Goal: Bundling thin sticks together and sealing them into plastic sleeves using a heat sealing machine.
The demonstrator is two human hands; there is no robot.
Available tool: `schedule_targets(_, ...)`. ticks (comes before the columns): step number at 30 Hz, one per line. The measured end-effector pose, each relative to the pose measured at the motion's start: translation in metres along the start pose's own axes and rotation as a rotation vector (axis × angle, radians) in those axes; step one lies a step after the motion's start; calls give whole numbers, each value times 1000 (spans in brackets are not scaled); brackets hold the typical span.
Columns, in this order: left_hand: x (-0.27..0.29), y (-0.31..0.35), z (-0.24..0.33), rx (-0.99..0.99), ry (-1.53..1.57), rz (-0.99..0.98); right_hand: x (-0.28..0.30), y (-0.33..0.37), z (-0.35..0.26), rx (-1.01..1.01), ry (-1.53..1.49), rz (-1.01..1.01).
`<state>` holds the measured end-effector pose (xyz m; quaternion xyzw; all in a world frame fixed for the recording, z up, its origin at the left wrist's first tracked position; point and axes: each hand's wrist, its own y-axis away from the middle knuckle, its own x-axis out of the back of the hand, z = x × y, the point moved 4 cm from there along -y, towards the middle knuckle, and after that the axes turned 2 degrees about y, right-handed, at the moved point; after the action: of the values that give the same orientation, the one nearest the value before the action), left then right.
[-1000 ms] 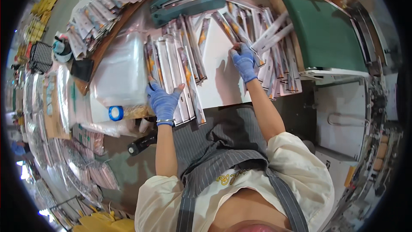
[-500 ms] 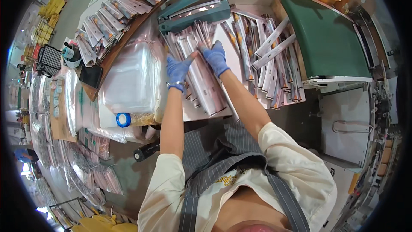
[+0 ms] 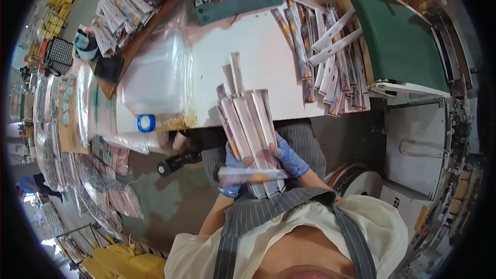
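1. Gathered: one bundle of long packets [image 3: 250, 119], lower middle of frame, upright-ish, leaning slightly left; top ends uneven, a couple sticking up past the rest.
2. Not gathered: loose pile of packets [image 3: 333, 67] on the white table [image 3: 235, 41], upper right of frame, overlapping at mixed angles. More packets [image 3: 137, 13] fanned out at upper left.
3. Bundle looks collected but not evened up, nothing visible tied around it; part-way, I judge.
4. Left hand [image 3: 237, 160] grips bundle's left side, low down, partly covered by a crosswise packet [image 3: 253, 175].
5. Right hand [image 3: 290, 158] grips right side, thumb on the front. Hidden fingers: cannot tell.
6. Bundle sits between both hands, lower end close to the apron [image 3: 279, 206].
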<state>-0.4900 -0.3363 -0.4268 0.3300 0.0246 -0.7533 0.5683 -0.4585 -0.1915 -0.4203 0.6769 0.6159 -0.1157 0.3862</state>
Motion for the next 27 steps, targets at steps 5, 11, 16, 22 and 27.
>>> schedule_targets(5,-9,-4,0,-69,-289,120,4,23,1,2,131,-277)
schedule_targets(11,1,-6,0,-53,-335,150,12,66,0,25,986,-421)
schedule_targets(16,10,-27,11,-93,-243,116,37,64,4,87,886,-228)
schedule_targets(22,42,-50,-3,119,-199,-27,42,6,6,136,388,198)
schedule_targets(27,-35,-48,57,-145,-327,-89,-13,-36,-35,244,347,57)
